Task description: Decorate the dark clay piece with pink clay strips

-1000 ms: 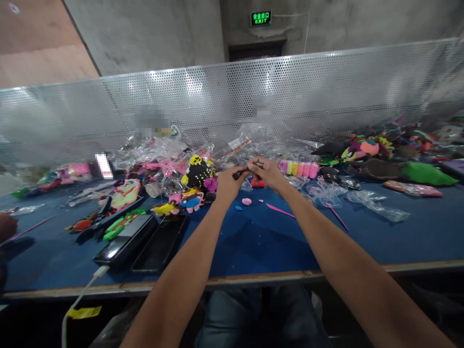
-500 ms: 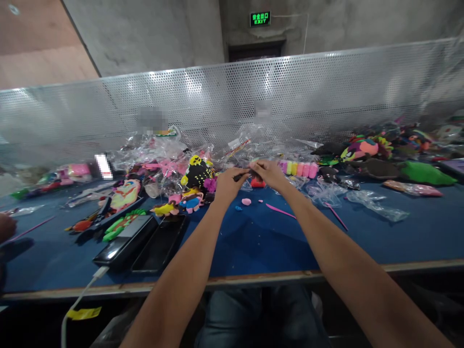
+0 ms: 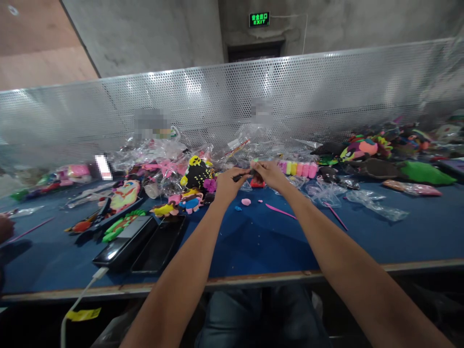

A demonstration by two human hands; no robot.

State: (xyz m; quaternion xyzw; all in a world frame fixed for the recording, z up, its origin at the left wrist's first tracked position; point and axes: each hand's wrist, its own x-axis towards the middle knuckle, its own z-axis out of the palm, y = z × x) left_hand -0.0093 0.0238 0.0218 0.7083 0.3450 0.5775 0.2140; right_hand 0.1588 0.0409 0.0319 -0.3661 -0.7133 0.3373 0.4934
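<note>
Evidently, the left hand (image 3: pixel 226 186) pinches a small dark piece (image 3: pixel 237 178) in nearly closed fingers, on the far side of a pink lump (image 3: pixel 246 202). Just right, the right hand (image 3: pixel 268 175) bunches its fingertips; their hold I cannot tell. Fingertip work seems in hand; the next move calls for light, steady pressure.

A blue desk (image 3: pixel 275 251) is showing a bare wood-brown edge, while yellow spots are dotting a black clay figure (image 3: pixel 198 175). A row of clay packs (image 3: pixel 300 169) is running from purple through yellow to pink. A perforated panel (image 3: pixel 232 96) is gleaming silver, and an exit sign (image 3: pixel 259 19) is glowing green.
</note>
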